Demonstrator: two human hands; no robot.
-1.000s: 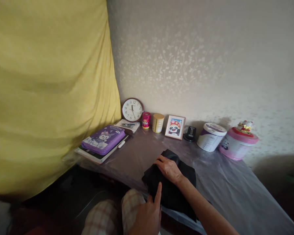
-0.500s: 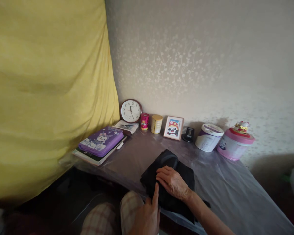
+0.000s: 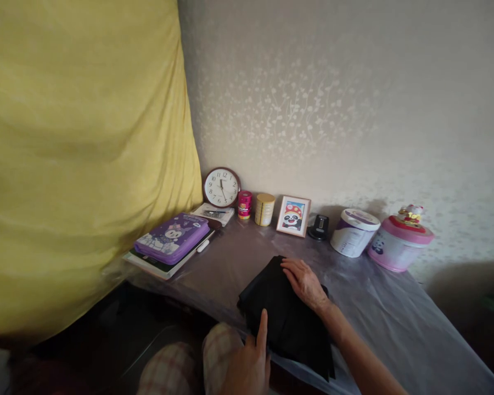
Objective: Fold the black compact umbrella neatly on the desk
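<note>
A folded black cloth [image 3: 278, 312] lies near the front edge of the table, with part of it hanging toward my lap. My left hand [image 3: 249, 359] is at its near left side, index finger stretched along the top and the other fingers curled at the edge, partly hidden. Resting flat on the far right part of the cloth is my right hand [image 3: 307, 285], fingers extended and close together. The surface under that palm is hidden.
The table [image 3: 379, 323] has a plastic cover. A purple case [image 3: 173, 238] lies on books at left. Along the wall stand a clock [image 3: 222, 187], a red can [image 3: 244, 205], a yellow-lidded can [image 3: 265, 209], a picture frame [image 3: 293, 216], a black object [image 3: 319, 227] and two tubs [image 3: 354, 233].
My right hand has slid away and to the right over the cloth, which now lies flatter and more spread out, its bulge gone. My left hand has stayed nearly in place.
</note>
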